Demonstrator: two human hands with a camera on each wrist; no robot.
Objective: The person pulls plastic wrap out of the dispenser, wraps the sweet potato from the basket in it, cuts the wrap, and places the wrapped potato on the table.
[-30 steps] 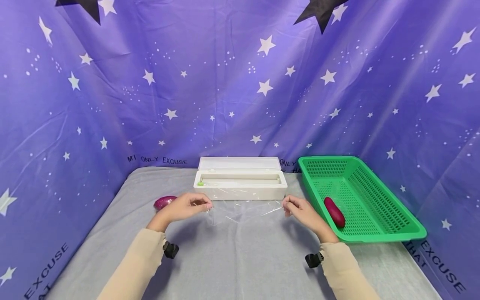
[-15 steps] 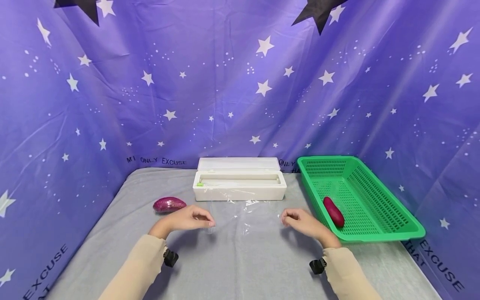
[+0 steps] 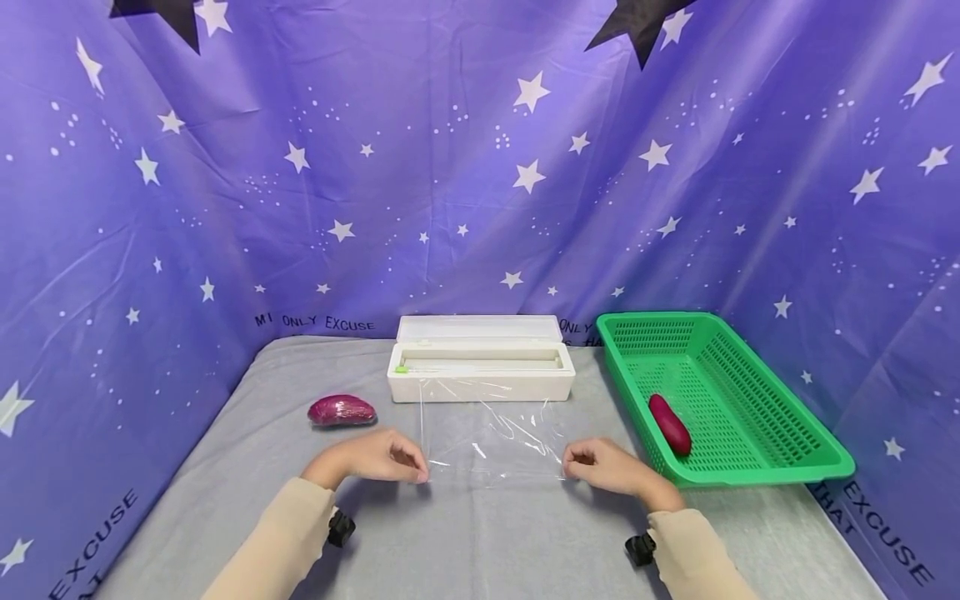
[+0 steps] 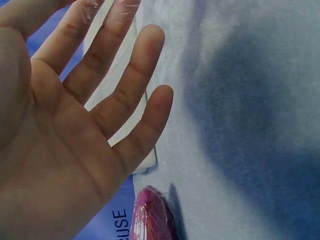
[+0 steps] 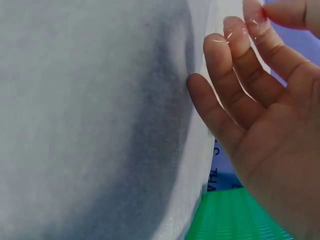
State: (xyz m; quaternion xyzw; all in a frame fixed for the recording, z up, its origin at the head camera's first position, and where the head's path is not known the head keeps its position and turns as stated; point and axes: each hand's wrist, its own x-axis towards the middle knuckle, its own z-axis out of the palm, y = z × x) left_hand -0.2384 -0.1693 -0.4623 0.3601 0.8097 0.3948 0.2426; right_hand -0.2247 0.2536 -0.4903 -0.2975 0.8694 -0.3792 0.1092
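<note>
While clear film (image 3: pixel 491 446) stretches in front of the white box (image 3: pixel 525 386), its edges hard to trace, the left hand (image 3: pixel 386 456) and right hand (image 3: pixel 607 464) seemingly pinch its near corners between thumb and fingers; the left wrist view cuts off the left thumb. Left of the box lies a wrapped purple vegetable (image 3: pixel 341 410); right, a green basket (image 3: pixel 723 421).

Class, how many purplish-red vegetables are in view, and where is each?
2: one film-wrapped vegetable on the gray cloth, left of the white cling-film box; one unwrapped-looking vegetable in the green basket.
</note>
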